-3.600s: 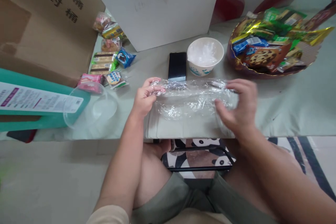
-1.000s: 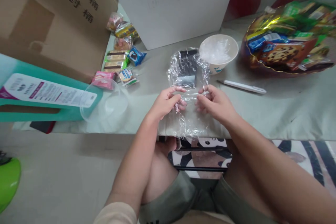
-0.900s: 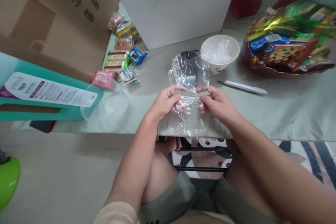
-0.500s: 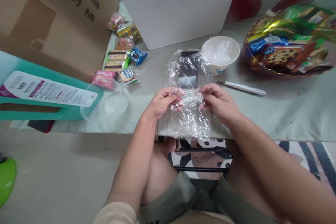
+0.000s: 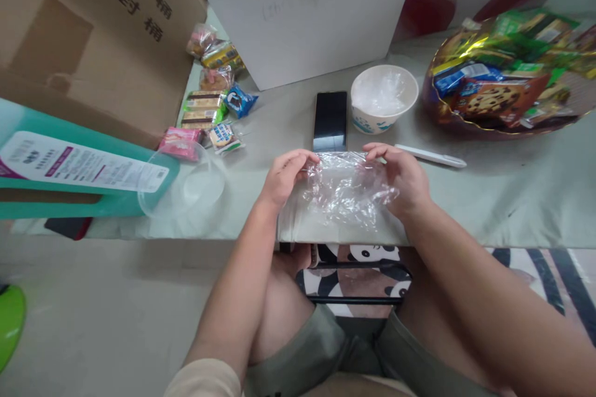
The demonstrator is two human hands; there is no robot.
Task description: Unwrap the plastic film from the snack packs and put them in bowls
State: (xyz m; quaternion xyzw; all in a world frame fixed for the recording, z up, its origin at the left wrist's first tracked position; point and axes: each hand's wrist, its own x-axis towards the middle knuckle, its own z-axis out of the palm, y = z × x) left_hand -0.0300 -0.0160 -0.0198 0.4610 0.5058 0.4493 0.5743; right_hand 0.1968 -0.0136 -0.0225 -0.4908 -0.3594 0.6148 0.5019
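A crinkled sheet of clear plastic film (image 5: 347, 189) is stretched between my hands, above the front of the covered table. My left hand (image 5: 286, 177) pinches its upper left corner between thumb and fingers. At the upper right, my right hand (image 5: 403, 177) grips the film, its fingers curled around the edge. Just beyond the film lies a dark phone (image 5: 330, 118), its near end close to my left fingertips. A paper bowl (image 5: 382, 99) with crumpled clear plastic inside stands to the right of the phone. Behind my right hand rests a white pen-like tool (image 5: 435, 156).
A gold-rimmed bowl (image 5: 493, 131) heaped with wrapped snacks stands at right. Several packaged snacks (image 5: 205, 108) lie left, near a clear plastic tub (image 5: 205, 189) and a green liquid container (image 5: 79, 164). A cardboard box (image 5: 116, 56) and white box (image 5: 307, 18) stand behind.
The film, which lay partly over the phone, is now folded or drawn toward me, leaving the phone uncovered. My right hand has turned and shifted slightly right.
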